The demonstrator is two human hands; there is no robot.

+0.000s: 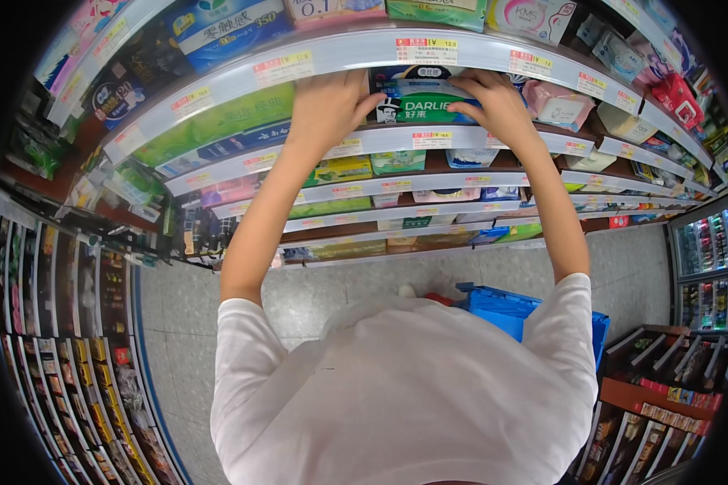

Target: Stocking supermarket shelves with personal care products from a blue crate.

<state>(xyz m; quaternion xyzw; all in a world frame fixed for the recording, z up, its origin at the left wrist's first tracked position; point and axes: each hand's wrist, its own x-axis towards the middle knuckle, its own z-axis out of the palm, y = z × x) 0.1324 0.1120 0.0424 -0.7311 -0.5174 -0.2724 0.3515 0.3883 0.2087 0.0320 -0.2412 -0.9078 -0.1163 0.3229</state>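
Both my arms reach onto a shelf under a long price-tag rail (352,51). My left hand (330,109) lies at the left of a green Darlie toothpaste box (421,109), its thumb pointing at the box and its other fingertips hidden under the rail. At the box's right end is my right hand (491,100), thumb by the box front and fingers bent over the top of the stack. More boxes, one dark and one blue, lie on and behind the green one. Whether either hand grips a box cannot be told.
Green tissue packs (218,124) stand left of my left hand, and a pink wipes pack (558,104) lies right of my right hand. Lower shelves hold more packs. A blue plastic crate (503,309) is on the floor at my right. Shelving (67,339) stands behind at the left.
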